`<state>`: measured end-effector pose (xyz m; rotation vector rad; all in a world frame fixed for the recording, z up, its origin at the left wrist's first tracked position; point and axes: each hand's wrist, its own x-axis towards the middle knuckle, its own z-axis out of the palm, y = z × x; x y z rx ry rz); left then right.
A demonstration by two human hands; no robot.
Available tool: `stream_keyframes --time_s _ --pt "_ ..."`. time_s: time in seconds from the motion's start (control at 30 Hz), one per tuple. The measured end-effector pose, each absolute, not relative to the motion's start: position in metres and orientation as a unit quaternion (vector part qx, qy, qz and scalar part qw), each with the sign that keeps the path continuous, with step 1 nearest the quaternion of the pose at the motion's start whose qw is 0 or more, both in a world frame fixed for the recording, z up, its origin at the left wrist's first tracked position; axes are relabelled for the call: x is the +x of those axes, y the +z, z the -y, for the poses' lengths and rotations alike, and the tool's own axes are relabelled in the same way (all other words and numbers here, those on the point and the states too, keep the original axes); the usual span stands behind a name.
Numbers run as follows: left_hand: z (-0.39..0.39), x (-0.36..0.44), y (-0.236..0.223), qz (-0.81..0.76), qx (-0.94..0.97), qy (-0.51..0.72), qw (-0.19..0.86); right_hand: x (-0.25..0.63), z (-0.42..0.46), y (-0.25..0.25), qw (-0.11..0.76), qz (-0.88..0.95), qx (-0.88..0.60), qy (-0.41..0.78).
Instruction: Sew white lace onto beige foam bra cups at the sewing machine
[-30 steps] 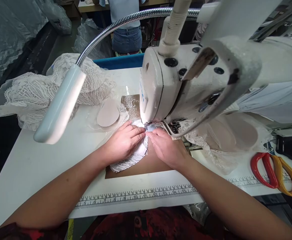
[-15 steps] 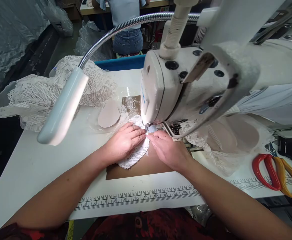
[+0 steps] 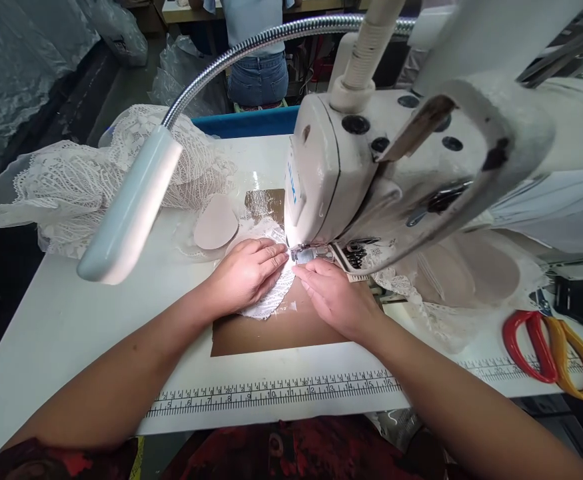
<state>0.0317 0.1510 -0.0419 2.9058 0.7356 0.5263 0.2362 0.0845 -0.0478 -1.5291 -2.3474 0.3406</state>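
White lace piece (image 3: pixel 276 293) lies centre frame, on the brown plate (image 3: pixel 271 337), its upper right edge at the presser foot (image 3: pixel 301 255). Left hand (image 3: pixel 244 277) rests flat on it, fingers narrow, close together, probably keeping the lace smooth. Right hand (image 3: pixel 334 293) has bent fingers near the lace's right edge, just below the foot, likely steadying it; can't tell if thumb and finger pinch it. Sewing machine (image 3: pixel 311 173) limits movement above and right; lamp (image 3: pixel 131 207) hangs upper left, apart from both hands. Beige pad (image 3: pixel 216 222) sits just beyond the left hand, lace pile (image 3: pixel 71 180) behind the lamp. Lace and pads (image 3: pixel 446 273) crowd right of centre, scissors (image 3: pixel 542 350) lower right. More room on the white table (image 3: pixel 96 320) at left; its near edge runs below the ruler strip (image 3: pixel 271 397).
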Motion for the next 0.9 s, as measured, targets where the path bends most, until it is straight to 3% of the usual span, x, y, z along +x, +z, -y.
stream_keyframes --time_s 0.13,0.57,0.9 --pt "-0.1510 0.0309 -0.0432 -0.265 0.947 0.176 0.038 0.2355 -0.0825 -0.0453 0.138 0.809 -0.560 0.114" --pt "-0.1433 0.0253 -0.0365 -0.189 0.968 0.135 0.092 0.2388 -0.0837 -0.0452 0.196 0.809 -0.545 0.103" --pt "-0.1428 0.0252 -0.0374 -0.195 0.955 0.180 0.134 0.2368 -0.0784 -0.0423 0.131 0.818 -0.553 0.086"
